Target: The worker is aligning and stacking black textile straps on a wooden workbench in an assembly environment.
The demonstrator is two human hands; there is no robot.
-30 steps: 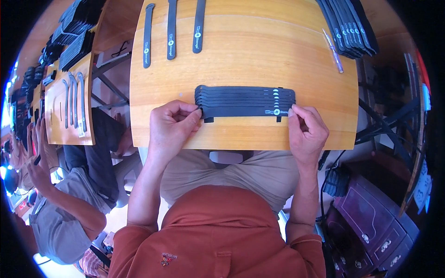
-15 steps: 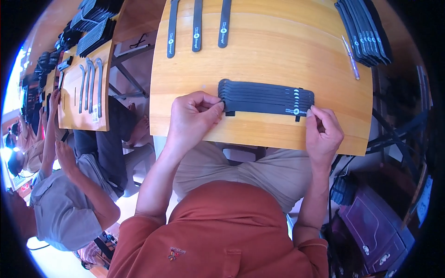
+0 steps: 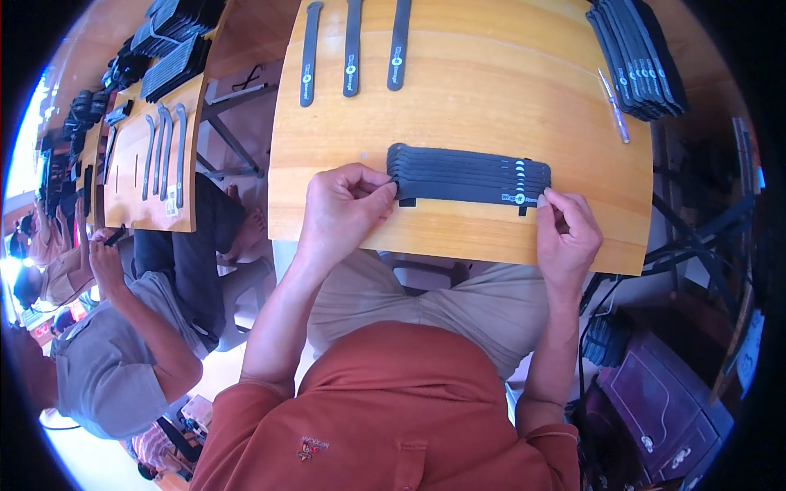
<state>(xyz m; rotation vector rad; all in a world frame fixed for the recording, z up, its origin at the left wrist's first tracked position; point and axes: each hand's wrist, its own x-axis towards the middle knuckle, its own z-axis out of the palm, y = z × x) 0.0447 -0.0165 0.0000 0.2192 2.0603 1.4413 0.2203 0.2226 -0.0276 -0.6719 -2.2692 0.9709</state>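
A fanned stack of black fabric straps [image 3: 458,176] with white printing lies crosswise on the wooden table [image 3: 491,237], near its front edge. My left hand [image 3: 348,204] pinches the stack's left end between thumb and forefinger. At the right end, my right hand [image 3: 569,229] pinches the corner of the nearest strap. Two short black tabs [image 3: 408,202] stick out under the stack's near edge, one toward each end. The fingertips cover both lower corners of the stack.
Three single straps [image 3: 352,49] lie lengthwise at the far left of the table. A thick pile of straps [image 3: 634,61] sits at the far right, beside a slim pen-like tool [image 3: 614,106]. To the left, a co-worker [image 3: 123,352] sits at another table [image 3: 131,209] holding more straps.
Both hands keep their pinch on the strap stack, which has hardly moved. The view has shifted slightly. The co-worker's hand now holds up a small black piece.
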